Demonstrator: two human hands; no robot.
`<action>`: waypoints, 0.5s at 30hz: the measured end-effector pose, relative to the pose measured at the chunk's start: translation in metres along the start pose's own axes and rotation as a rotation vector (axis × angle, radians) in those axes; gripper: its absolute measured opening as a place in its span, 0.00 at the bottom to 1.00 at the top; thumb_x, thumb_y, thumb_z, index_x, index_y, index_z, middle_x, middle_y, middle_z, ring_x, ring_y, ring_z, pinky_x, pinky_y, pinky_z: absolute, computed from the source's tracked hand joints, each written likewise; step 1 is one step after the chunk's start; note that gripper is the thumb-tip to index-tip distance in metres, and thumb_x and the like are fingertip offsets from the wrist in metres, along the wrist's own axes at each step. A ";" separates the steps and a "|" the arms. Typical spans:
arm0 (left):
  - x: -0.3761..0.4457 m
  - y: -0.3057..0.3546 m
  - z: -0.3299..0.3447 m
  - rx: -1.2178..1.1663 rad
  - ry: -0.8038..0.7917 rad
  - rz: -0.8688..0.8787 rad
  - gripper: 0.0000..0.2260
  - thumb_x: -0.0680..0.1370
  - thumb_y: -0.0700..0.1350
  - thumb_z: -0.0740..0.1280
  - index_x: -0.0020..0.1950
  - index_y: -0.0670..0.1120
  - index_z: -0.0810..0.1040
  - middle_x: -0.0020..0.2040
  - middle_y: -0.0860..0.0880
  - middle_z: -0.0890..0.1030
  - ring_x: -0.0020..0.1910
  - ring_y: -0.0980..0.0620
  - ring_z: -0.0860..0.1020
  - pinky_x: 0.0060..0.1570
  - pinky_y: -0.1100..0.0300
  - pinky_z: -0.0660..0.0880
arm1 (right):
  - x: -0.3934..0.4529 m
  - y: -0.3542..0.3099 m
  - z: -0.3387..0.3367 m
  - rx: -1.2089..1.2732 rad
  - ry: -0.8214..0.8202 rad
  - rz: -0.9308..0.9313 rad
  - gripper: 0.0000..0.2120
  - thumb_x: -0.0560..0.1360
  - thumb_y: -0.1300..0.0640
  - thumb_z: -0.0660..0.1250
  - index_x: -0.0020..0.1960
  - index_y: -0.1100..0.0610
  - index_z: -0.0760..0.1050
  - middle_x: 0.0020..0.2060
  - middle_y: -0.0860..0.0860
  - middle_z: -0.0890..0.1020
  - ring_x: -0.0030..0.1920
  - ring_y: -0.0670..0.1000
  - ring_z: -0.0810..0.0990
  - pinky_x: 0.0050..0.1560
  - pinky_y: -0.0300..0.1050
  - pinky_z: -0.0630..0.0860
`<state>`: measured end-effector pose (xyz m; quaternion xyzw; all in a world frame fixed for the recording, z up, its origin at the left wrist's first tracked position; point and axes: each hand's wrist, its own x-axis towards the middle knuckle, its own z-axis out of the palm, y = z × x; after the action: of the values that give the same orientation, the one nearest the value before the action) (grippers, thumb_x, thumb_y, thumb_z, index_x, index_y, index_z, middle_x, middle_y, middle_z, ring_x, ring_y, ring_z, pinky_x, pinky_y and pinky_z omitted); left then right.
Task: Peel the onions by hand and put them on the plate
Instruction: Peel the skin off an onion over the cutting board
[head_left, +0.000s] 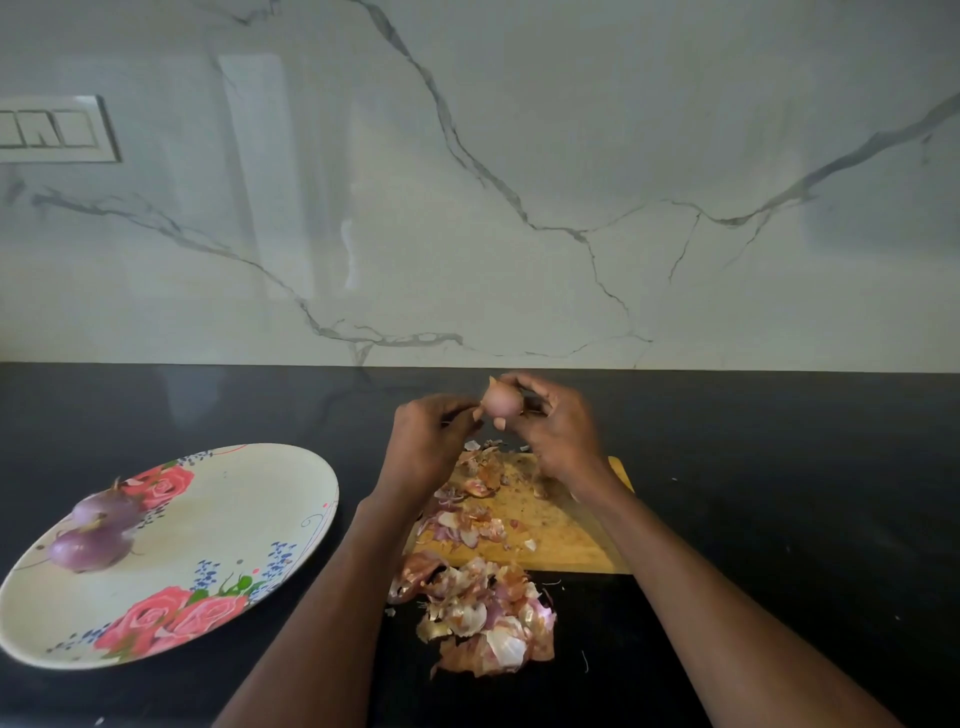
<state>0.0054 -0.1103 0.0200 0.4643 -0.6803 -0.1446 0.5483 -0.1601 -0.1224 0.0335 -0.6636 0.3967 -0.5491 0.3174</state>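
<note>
Here, both hands are raised above the far end of a wooden cutting board (566, 535), working on one small onion (500, 401). The right hand (558, 431) grasps the onion with its fingers curled over the top and side of it, while the left hand (428, 436) pinches a bit of papery skin at the onion's left edge. The onion is held in the air, clear of the board, and looks pale pink.

Loose skins are scattered over the board, and a larger heap of onion peels (483, 618) lies on the black countertop (779, 467) just in front of the board's near edge. To the left, well apart from the hands, sits an oval plate (260, 499) printed with pink roses; two peeled purple onions (96, 530) rest on its left part, touching each other. A white marble-veined wall (519, 156) rises behind the counter.
</note>
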 end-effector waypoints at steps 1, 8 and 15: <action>0.000 0.001 0.000 0.035 -0.011 0.008 0.06 0.80 0.39 0.69 0.51 0.43 0.86 0.42 0.50 0.85 0.41 0.53 0.83 0.44 0.47 0.81 | 0.000 -0.001 0.000 -0.016 -0.005 0.003 0.20 0.70 0.64 0.78 0.54 0.44 0.79 0.49 0.42 0.83 0.51 0.39 0.80 0.49 0.33 0.78; -0.004 0.005 0.000 0.113 -0.041 0.045 0.07 0.80 0.37 0.68 0.48 0.44 0.85 0.37 0.52 0.83 0.36 0.55 0.81 0.40 0.50 0.80 | -0.005 0.003 0.003 -0.077 -0.011 -0.001 0.17 0.71 0.64 0.78 0.54 0.49 0.80 0.50 0.45 0.84 0.52 0.45 0.82 0.50 0.42 0.81; -0.002 0.004 -0.002 0.060 -0.034 0.015 0.06 0.79 0.39 0.69 0.44 0.42 0.85 0.36 0.50 0.84 0.35 0.50 0.82 0.39 0.44 0.80 | -0.010 -0.002 0.002 -0.011 -0.041 -0.017 0.17 0.71 0.64 0.78 0.48 0.43 0.79 0.48 0.46 0.85 0.51 0.45 0.82 0.51 0.45 0.81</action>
<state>0.0055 -0.1059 0.0223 0.4730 -0.6970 -0.1278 0.5235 -0.1582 -0.1130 0.0302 -0.6796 0.3875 -0.5360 0.3172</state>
